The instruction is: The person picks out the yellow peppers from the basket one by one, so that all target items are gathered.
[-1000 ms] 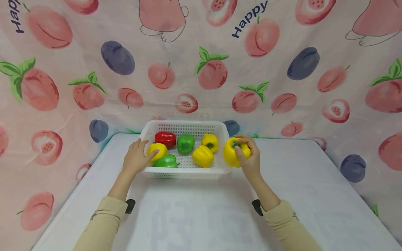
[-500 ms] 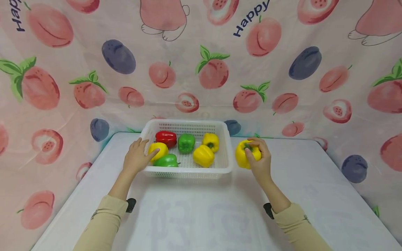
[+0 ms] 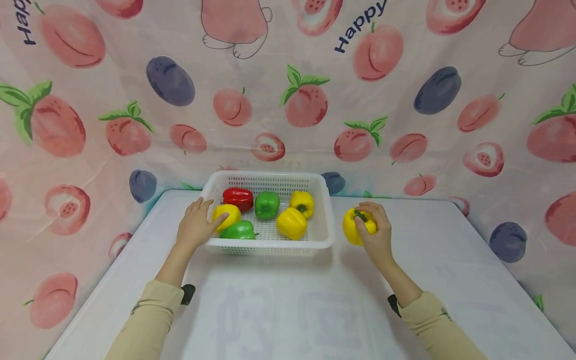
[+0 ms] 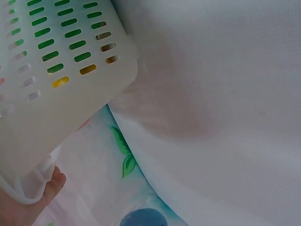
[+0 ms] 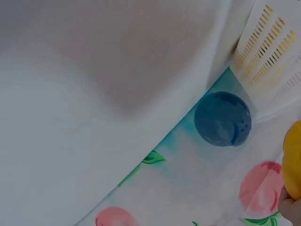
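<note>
I have the right hand point(image 3: 379, 236) curled round a glossy, lobed yellow pepper point(image 3: 352, 229), left hand point(image 3: 193, 225) gripping the slotted plastic basket point(image 3: 270, 244) rim.

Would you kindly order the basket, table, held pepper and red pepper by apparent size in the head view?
Table
Basket
Held pepper, though nearness to the camera may enlarge it
Red pepper

A glossy yellow bell pepper point(image 3: 351, 231), its green stem uppermost, is held in the right hand point(image 3: 379, 237), just right of a white slotted plastic basket point(image 3: 270, 244). The basket stands upright, the left hand point(image 3: 194, 227) at its left rim. Inside lie a red bell pepper point(image 3: 238, 199), two green bell peppers point(image 3: 267, 206) and three more yellow ones point(image 3: 291, 224).
</note>
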`<state>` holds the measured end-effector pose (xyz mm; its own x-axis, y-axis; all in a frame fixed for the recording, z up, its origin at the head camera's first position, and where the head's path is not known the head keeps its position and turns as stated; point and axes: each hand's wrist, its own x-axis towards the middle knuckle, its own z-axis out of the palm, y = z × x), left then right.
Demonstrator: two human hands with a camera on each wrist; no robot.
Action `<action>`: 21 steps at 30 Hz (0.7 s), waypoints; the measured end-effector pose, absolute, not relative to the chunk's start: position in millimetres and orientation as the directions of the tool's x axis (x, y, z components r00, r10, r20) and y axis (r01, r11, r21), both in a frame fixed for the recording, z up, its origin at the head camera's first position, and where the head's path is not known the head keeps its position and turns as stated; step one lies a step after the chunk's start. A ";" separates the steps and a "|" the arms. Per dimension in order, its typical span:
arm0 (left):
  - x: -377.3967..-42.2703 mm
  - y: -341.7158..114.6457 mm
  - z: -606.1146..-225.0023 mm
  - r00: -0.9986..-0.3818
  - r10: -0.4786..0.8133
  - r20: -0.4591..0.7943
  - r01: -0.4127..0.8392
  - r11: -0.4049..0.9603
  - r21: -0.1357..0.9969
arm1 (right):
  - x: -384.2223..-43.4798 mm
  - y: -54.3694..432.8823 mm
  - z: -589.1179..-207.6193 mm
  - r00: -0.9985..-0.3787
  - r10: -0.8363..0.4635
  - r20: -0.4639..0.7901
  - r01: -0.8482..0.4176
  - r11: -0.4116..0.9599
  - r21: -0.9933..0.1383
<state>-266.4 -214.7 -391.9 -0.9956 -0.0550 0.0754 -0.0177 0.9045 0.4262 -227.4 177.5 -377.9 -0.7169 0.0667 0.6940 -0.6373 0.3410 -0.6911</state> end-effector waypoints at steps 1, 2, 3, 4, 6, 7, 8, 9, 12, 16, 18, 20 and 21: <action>-266.8 -214.7 -392.5 -0.996 -0.054 0.076 -0.017 0.905 0.425 | -227.0 178.0 -378.2 -0.722 0.063 0.689 -0.629 0.353 -0.692; -267.0 -214.6 -393.0 -0.996 -0.053 0.077 -0.015 0.906 0.424 | -226.7 178.5 -378.5 -0.727 0.062 0.684 -0.621 0.367 -0.693; -267.2 -214.4 -393.5 -0.996 -0.051 0.078 -0.014 0.906 0.423 | -226.6 179.0 -378.7 -0.732 0.064 0.678 -0.611 0.377 -0.696; -267.4 -214.2 -393.9 -0.996 -0.050 0.079 -0.012 0.906 0.422 | -226.6 179.5 -378.7 -0.737 0.069 0.672 -0.601 0.386 -0.700; -267.8 -213.9 -394.5 -0.996 -0.049 0.080 -0.011 0.906 0.424 | -226.8 180.1 -378.7 -0.741 0.086 0.666 -0.584 0.407 -0.702; -268.0 -213.8 -394.8 -0.996 -0.049 0.079 -0.011 0.905 0.426 | -227.0 180.3 -378.5 -0.742 0.098 0.663 -0.576 0.415 -0.705; -268.0 -213.6 -395.1 -0.996 -0.049 0.078 -0.011 0.904 0.428 | -227.3 180.5 -378.4 -0.742 0.110 0.661 -0.568 0.419 -0.708; -268.1 -213.5 -395.3 -0.996 -0.051 0.076 -0.013 0.902 0.431 | -227.6 180.7 -378.4 -0.742 0.122 0.659 -0.563 0.421 -0.711; -267.8 -213.3 -395.7 -0.996 -0.050 0.072 -0.015 0.902 0.431 | -228.6 180.9 -378.3 -0.736 0.147 0.661 -0.551 0.437 -0.711; -266.8 -213.9 -394.3 -0.996 -0.046 0.076 -0.009 0.904 0.427 | -242.2 187.1 -391.2 -0.744 0.151 0.650 -0.529 0.461 -0.713; -266.7 -214.7 -393.5 -0.996 -0.044 0.078 -0.007 0.905 0.425 | -251.9 190.9 -400.0 -0.762 0.148 0.630 -0.505 0.474 -0.721; -267.0 -215.5 -392.8 -0.996 -0.044 0.081 -0.006 0.907 0.422 | -263.1 194.8 -409.1 -0.782 0.142 0.607 -0.480 0.485 -0.731; -267.3 -216.0 -392.7 -0.996 -0.044 0.083 -0.005 0.907 0.420 | -265.5 194.7 -409.7 -0.792 0.139 0.594 -0.466 0.491 -0.736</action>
<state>-267.3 -216.0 -392.7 -0.9956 -0.0438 0.0826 -0.0051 0.9075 0.4201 -265.5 194.7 -409.7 -0.7921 0.1387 0.5944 -0.4663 0.4907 -0.7360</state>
